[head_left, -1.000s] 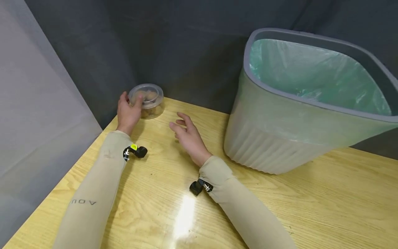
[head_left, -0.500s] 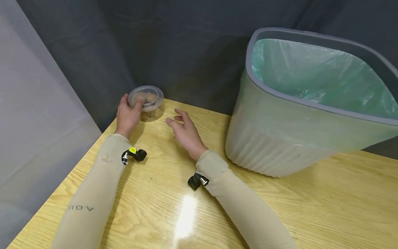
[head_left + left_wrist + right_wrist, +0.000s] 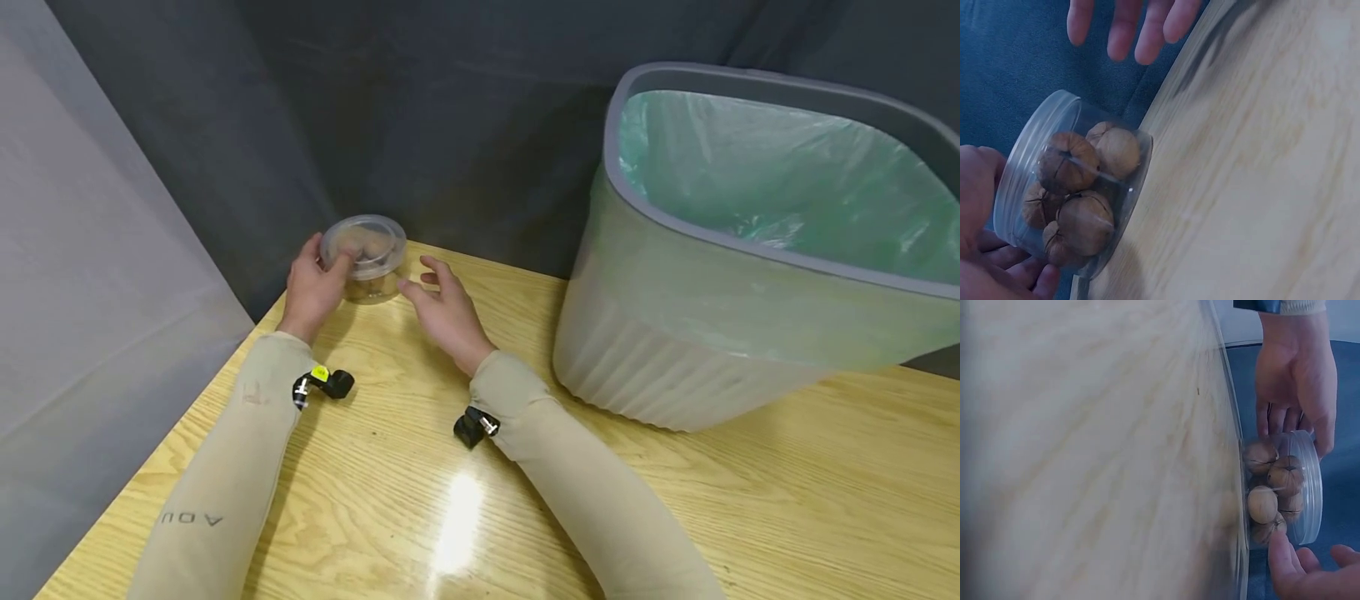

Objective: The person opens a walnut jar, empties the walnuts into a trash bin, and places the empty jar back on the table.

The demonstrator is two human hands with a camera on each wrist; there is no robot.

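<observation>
Light rigid slick nut tub (image 3: 364,257): left hand (image 3: 315,287) fingers clamped round wall, right hand (image 3: 444,312) fingers spread just beside.

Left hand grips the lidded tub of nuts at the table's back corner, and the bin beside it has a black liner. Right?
Not quite: the bin has a pale green liner, as the head view shows. The left hand does grip the tub.

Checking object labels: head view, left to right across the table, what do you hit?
left hand → clear tub of nuts → right hand → grey bin with green liner
</observation>
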